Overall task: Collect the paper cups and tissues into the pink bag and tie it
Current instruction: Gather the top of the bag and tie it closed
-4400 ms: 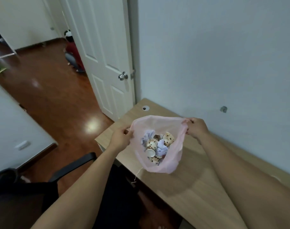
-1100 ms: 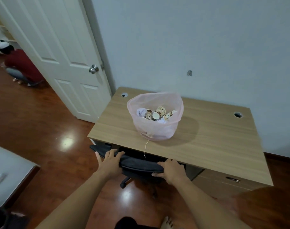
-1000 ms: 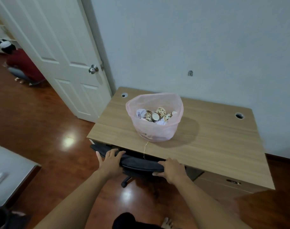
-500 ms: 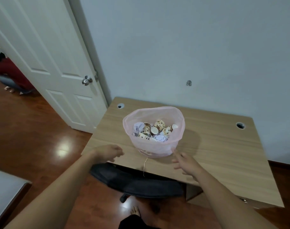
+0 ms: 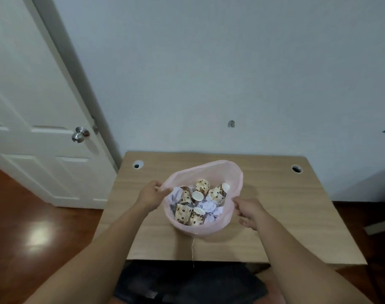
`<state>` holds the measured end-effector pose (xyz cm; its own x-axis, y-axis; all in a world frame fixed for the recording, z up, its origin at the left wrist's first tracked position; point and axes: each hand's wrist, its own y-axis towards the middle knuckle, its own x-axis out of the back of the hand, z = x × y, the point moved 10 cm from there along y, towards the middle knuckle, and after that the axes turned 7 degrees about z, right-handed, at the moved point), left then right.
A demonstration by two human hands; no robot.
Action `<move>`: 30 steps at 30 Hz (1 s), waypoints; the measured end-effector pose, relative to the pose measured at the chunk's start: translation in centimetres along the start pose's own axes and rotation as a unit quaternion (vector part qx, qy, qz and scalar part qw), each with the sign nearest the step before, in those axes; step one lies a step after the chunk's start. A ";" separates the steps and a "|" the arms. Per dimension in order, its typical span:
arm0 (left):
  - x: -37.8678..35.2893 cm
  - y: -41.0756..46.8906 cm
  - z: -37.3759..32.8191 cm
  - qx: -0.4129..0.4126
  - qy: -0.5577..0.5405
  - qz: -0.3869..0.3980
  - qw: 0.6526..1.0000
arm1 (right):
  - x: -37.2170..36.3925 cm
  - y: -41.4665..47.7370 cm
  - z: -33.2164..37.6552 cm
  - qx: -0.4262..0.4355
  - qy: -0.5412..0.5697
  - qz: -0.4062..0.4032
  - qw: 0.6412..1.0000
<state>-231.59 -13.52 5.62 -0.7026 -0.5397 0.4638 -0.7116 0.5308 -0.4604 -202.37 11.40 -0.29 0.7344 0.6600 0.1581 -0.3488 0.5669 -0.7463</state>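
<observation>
Pink bag sits open mid-desk, cups and tissues inside. Left hand pinches its left rim; right hand meets the right rim, grip unclear.

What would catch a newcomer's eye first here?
The open pink bag at the centre of the desk, stuffed with spotted paper cups and crumpled tissues. The left hand pinches its left rim; the right hand touches the right rim. A white door stands at the left.
</observation>
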 end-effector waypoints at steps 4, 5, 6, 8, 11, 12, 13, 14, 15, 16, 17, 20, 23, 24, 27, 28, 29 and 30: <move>0.5 1.3 0.4 0.000 -0.017 0.011 1.000 | -0.4 0.4 0.8 0.012 -0.038 -0.032 0.999; 0.9 1.6 0.3 -0.003 -0.018 0.009 1.000 | -0.2 0.3 1.2 0.019 -0.050 -0.046 0.997; 1.3 1.9 0.1 -0.006 -0.019 0.007 1.000 | -0.1 0.2 1.4 0.022 -0.059 -0.061 0.996; 1.8 2.3 -0.3 -0.015 -0.030 0.015 0.999 | 0.0 -0.1 1.3 0.001 -0.071 -0.080 0.994; 2.0 2.4 -0.8 -0.026 -0.053 0.051 0.997 | -0.8 -0.1 1.1 -0.024 -0.136 -0.071 0.988; 2.0 2.2 -0.9 -0.025 -0.054 0.062 0.996 | -0.9 0.2 1.3 -0.018 -0.156 -0.072 0.985; 2.1 2.0 -0.9 -0.024 -0.048 0.069 0.996 | -1.1 0.4 1.5 -0.009 -0.166 -0.075 0.983; 2.3 1.9 -0.8 -0.022 -0.035 0.074 0.996 | -1.2 0.6 1.7 0.001 -0.160 -0.078 0.984; 2.7 1.8 -0.6 -0.018 -0.020 0.075 0.997 | -1.2 0.7 1.8 0.011 -0.149 -0.084 0.985; 3.3 1.8 -0.4 -0.014 -0.005 0.072 0.997 | -1.0 0.8 1.9 0.017 -0.149 -0.096 0.984; 3.9 1.9 -0.1 -0.010 0.009 0.065 0.998 | -0.8 0.7 2.1 0.020 -0.162 -0.111 0.980; 6.1 2.0 0.5 0.001 0.041 0.036 0.999 | 0.5 0.3 3.0 0.017 -0.245 -0.143 0.959; 8.3 1.9 0.7 0.005 0.069 0.001 0.998 | 1.8 -0.2 3.8 0.000 -0.357 -0.162 0.920; 9.0 1.9 0.7 0.008 0.075 -0.009 0.997 | 2.1 -0.3 4.0 -0.004 -0.396 -0.160 0.904; 10.5 2.0 1.0 0.026 0.069 -0.035 0.997 | 2.4 -0.7 3.8 -0.028 -0.477 -0.132 0.868; 10.8 1.9 1.2 0.034 0.060 -0.039 0.997 | 2.6 -0.8 3.5 -0.040 -0.481 -0.132 0.866; 11.0 1.9 1.4 0.040 0.051 -0.042 0.997 | 2.8 -0.9 3.3 -0.047 -0.473 -0.139 0.869; 11.1 1.9 1.5 0.042 0.042 -0.046 0.997 | 2.9 -0.9 3.3 -0.046 -0.456 -0.150 0.876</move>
<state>-240.70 -19.49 8.74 -0.6344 -0.5246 0.5678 -0.7730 0.4232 -0.4727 -201.82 14.44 2.99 0.0002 0.6312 0.7756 -0.1406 0.7679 -0.6249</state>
